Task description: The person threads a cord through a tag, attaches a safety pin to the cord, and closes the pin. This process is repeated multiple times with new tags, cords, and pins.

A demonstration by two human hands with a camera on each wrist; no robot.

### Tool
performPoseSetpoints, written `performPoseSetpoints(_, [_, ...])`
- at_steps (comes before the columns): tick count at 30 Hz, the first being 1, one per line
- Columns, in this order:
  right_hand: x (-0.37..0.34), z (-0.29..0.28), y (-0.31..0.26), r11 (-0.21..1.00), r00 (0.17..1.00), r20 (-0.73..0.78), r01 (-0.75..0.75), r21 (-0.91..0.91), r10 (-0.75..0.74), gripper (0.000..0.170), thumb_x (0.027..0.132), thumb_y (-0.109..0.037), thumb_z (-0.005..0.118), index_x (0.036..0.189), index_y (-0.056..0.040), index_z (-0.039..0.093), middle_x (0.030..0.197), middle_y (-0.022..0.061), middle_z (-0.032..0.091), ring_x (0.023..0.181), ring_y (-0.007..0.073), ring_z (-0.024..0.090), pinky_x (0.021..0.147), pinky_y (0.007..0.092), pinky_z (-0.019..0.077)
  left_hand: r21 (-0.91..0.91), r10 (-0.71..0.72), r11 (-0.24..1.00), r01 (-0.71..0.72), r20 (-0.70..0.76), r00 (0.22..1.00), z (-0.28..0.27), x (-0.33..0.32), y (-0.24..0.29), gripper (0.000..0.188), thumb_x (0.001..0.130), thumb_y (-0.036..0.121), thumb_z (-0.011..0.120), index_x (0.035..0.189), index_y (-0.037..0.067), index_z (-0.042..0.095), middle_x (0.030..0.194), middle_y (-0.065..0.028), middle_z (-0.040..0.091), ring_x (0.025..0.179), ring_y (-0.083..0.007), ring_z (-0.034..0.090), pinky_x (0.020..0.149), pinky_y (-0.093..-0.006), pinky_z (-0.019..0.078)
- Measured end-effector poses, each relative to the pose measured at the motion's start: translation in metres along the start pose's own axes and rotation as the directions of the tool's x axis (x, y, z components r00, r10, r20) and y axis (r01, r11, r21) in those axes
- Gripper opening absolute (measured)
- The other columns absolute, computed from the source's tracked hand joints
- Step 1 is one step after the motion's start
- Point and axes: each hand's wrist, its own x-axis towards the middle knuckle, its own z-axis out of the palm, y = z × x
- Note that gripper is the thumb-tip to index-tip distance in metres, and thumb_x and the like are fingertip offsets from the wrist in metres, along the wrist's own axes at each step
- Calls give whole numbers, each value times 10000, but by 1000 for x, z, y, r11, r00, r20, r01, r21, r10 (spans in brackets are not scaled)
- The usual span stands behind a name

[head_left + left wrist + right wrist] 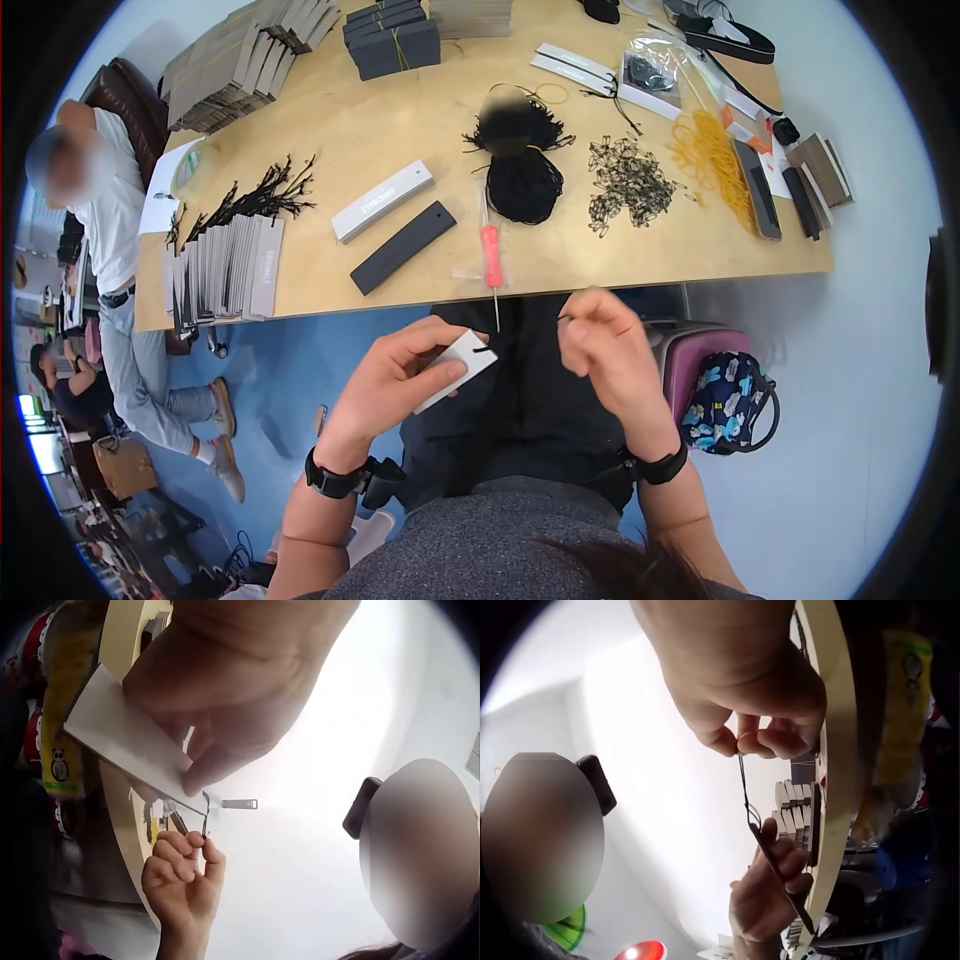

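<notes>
black cord between 2 hands, beside white tag

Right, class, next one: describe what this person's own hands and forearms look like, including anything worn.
The left hand and right hand are ungloved. A black band circles the left wrist, with a dark, boxy unit beside it; another black band circles the right. No sleeve shows on either forearm.

A patterned blue bag sits against a pink case

Gray top, black wristbands.
</notes>
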Motion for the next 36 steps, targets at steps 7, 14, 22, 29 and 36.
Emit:
performPoseSetpoints(7, [10,-18,4,807,997,76,-18,590,-33,105,989,-141,542,1001,-43,575,1165,179,651,1018,320,704,870,377,590,425,175,877,-223,150,973,1,-9,8,385,871,-69,682,1248,4,663,1049,-51,642,918,-110,606,831,-261,488])
performPoseSetpoints(14, [23,20,6,939,998,50,25,342,-45,313,1027,-183,531,1264,21,553,1320,194,598,1243,317,600,1017,377,513,193,115,980,-53,-324,939,-27,-14,40,482,887,-24,628,1361,60,607,1052,-28,667,838,-108,551,794,-258,473])
performPoseSetpoints(22, [5,18,0,1000,987,162,-20,12,18,344,983,-129,622,1278,45,586,1294,170,626,1188,264,627,969,388,526,680,499,731,52,-584,640,-175,31,54,505,882,24,621,1385,44,581,1107,-69,644,927,-145,580,840,-274,482])
performPoseSetpoints(29, [29,8,-5,903,991,-3,120,-412,-133,191,957,-65,663,1128,19,651,982,51,647,835,134,644,734,261,519,898,710,196,394,-407,574,-191,33,-34,530,816,-50,603,1337,48,600,1275,-188,536,1166,-376,498,941,-454,422])
performPoseSetpoints(36, [89,4,-14,228,758,76,288,-930,-648,131,863,-40,717,990,-48,684,878,89,580,724,230,615,634,323,491,880,773,170,444,-398,493,-127,23,-8,531,838,-11,643,1353,108,597,1363,-133,501,1269,-338,427,1024,-499,328])
